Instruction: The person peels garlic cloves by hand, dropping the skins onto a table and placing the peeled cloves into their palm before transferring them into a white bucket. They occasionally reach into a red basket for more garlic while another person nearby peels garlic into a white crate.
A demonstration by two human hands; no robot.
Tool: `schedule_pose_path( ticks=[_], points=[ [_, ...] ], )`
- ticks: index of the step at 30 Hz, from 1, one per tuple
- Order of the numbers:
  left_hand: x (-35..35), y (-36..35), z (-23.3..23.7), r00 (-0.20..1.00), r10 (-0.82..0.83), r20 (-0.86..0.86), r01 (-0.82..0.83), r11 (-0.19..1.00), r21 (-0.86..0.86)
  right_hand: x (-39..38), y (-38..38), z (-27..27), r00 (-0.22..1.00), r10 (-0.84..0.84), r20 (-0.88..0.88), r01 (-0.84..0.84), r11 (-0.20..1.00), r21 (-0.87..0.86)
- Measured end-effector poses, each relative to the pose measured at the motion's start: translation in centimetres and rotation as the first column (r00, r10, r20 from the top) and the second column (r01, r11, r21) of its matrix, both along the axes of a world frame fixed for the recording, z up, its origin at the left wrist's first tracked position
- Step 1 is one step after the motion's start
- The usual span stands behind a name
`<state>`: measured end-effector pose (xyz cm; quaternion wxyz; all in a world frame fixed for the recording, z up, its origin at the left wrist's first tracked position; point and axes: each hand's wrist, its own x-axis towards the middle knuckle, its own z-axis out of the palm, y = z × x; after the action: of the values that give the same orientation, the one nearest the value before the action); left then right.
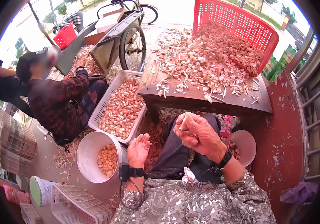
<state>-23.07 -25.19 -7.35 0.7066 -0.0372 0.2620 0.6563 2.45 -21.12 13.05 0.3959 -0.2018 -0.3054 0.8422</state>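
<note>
My left hand [139,150] is palm up with its fingers apart and nothing in it, beside a white bucket [85,158] and a white crate [104,95] of garlic cloves. My right hand [201,134] is raised over my lap, its fingers closed round a piece of garlic [184,126] whose pale tip sticks up between thumb and fingers. Peeled yellowish cloves [107,160] lie in the bucket. In front of me, loose garlic [204,59] with stalks and skins covers much of the wooden table [204,102].
A red basket [272,35] lies tipped on the table, spilling garlic. Another white bucket [247,147] stands right of my legs. At the left a person [59,97] sits by a metal cart [111,41]. Empty crates [68,205] lie at lower left.
</note>
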Motion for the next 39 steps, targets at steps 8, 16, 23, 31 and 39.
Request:
schedule_pose_path(
  ticks=[8,16,23,31,39],
  points=[
    [1.4,-0.8,-1.0,0.994,-0.066,0.084,0.066,0.998,0.0,-0.5,-2.7,2.4,0.998,-0.007,0.065,-0.001,0.994,0.112],
    [2.5,-2.0,-0.4,0.999,-0.015,0.032,0.015,1.0,-0.014,-2.0,-8.5,9.5,0.851,0.427,-0.306,-0.049,0.644,0.763],
    [2.9,-2.9,1.3,0.999,-0.014,-0.034,0.014,1.0,-0.007,-3.2,-10.6,13.7,0.812,0.529,-0.249,-0.115,0.562,0.819],
    [4.6,-4.3,7.0,0.977,-0.197,0.078,0.175,0.959,0.221,-4.6,-7.4,8.4,0.919,-0.249,0.307,-0.191,0.401,0.896],
    [7.0,-4.8,10.2,0.968,-0.252,0.014,0.235,0.92,0.312,-5.2,-3.3,-3.4,0.661,-0.484,0.574,-0.375,0.45,0.811]
  ],
)
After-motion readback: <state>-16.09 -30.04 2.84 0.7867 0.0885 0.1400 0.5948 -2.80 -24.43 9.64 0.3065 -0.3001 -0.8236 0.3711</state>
